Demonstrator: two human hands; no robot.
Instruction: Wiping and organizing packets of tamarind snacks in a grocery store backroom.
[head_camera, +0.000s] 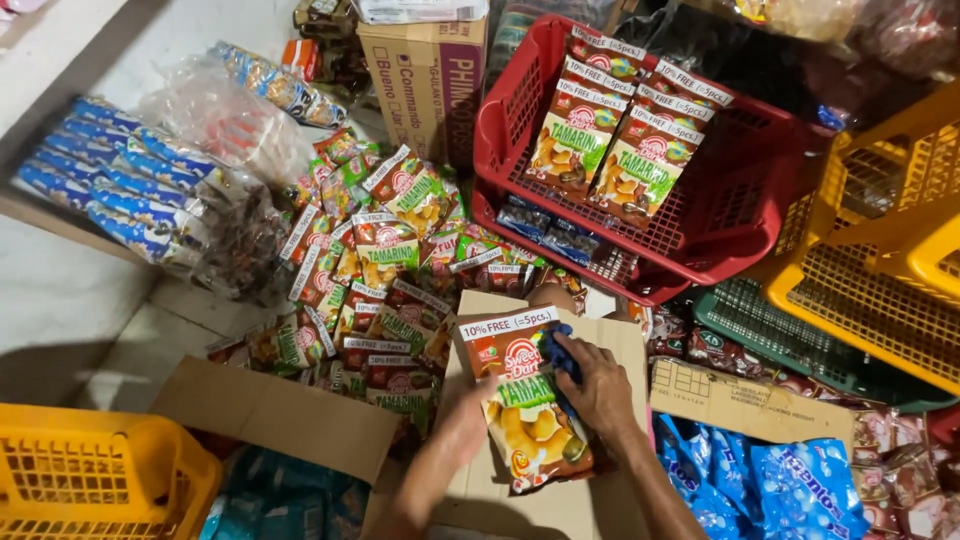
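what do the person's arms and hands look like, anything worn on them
Both forearms are bare as far as the picture shows, with no sleeves reaching into view. The left hand and right hand wear no gloves, and no watch, bracelet or ring is visible. The right hand's fingers are bare too. The upper arms lie outside the picture, so any sleeve higher up cannot be told.

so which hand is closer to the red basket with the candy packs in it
Right. The right hand lies on the candy bag's upper right side, below the red basket. The left hand holds the bag's left edge, lower and farther left.
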